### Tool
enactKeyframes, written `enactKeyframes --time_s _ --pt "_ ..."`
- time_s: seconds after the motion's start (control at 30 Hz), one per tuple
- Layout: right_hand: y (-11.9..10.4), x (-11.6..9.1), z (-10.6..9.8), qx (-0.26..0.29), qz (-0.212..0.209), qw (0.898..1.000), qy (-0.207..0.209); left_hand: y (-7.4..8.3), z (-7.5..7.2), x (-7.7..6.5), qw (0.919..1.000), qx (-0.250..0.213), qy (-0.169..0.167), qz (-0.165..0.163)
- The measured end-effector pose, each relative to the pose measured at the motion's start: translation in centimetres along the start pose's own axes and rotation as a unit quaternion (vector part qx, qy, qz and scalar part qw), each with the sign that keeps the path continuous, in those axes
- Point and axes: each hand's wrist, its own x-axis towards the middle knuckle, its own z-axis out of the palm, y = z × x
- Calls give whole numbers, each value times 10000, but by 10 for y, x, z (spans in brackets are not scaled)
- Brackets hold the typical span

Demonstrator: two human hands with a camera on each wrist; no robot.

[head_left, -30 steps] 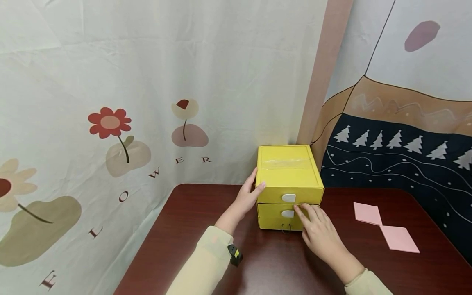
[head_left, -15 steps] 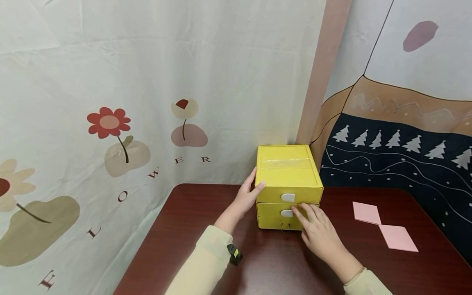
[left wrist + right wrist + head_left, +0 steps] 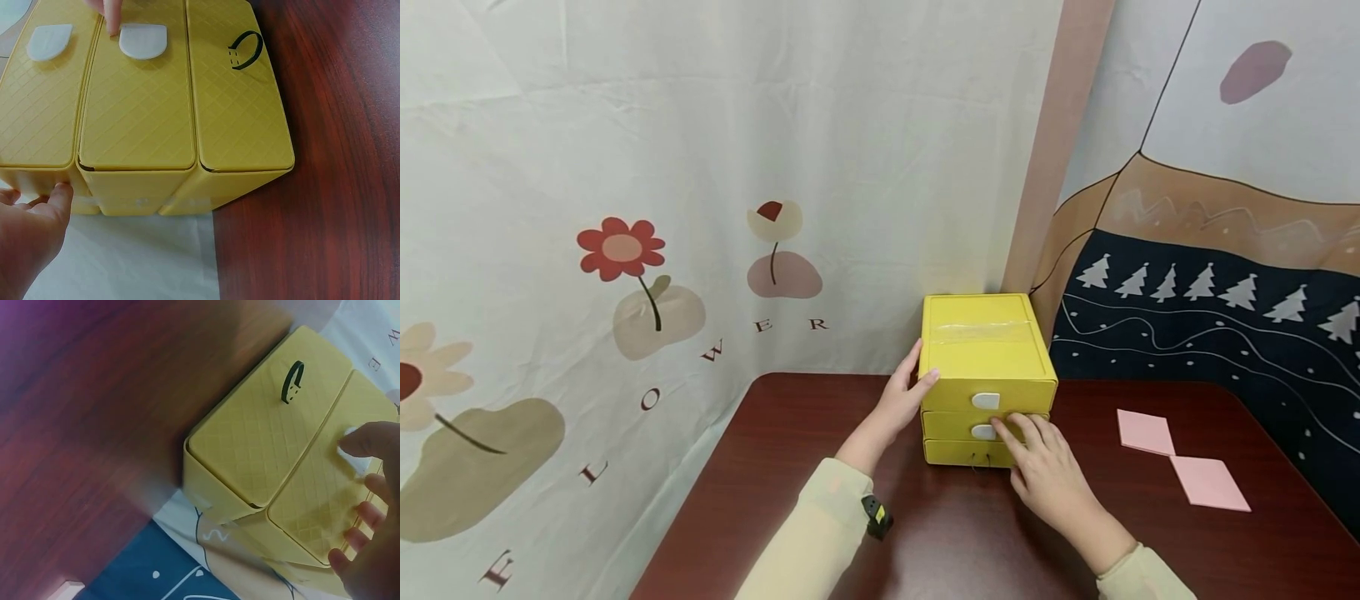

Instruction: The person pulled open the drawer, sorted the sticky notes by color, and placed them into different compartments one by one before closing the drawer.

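Observation:
A yellow drawer box with three stacked drawers stands at the back of the table. White tabs mark the top drawer and the middle drawer; a black loop sits on the bottom drawer. My left hand rests against the box's left side near the top, its thumb at the front edge. My right hand is at the middle drawer's front, the thumb by the white tab. Its other fingertips touch along the drawer's upper edge in the right wrist view.
Two pink square sheets lie on the dark red-brown table to the right, almost corner to corner. Behind stand printed cloth hangings, with flowers on the left and white trees on dark blue at the right.
The middle drawer has gone in, and the seam above the bottom drawer now shows clearly. My right hand has shifted slightly with it; the left hand stays in place.

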Motion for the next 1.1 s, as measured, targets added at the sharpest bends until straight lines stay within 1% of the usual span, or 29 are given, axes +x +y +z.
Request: enactKeyframes --time_s 0.13,0.23,0.33,0.47,0.6,0.67,0.8,0.93,1.0,1.1 --pt "-3 -1 -1 436 21 9989 160 0 -1 0 10000 -12 -31 16" --pt "-6 -2 -1 814 -124 9963 254 1 -1 -1 10000 -34 -42 28" --pt "-9 -4 2 964 -292 9946 246 0 -1 0 10000 -33 -31 12" --pt "-12 -7 8 953 -317 9949 62 0 0 0 10000 -32 -21 -19" --pt "-15 -9 14 956 -198 9949 -250 -1 0 0 10000 -49 6 -11" --pt "-16 -9 18 915 -152 9951 -342 -1 0 0 10000 -55 23 -7" --pt "-18 -9 24 825 -130 9958 -373 0 0 0 10000 -49 22 -20" --pt "-21 -8 28 876 -129 9951 -429 0 0 -1 10000 -67 3 -32" --pt "-23 -7 29 868 -96 9945 -586 0 0 -1 10000 -73 -1 -23" --pt "-26 -6 31 720 -4 9927 -967 -1 0 -1 10000 -65 4 -38"
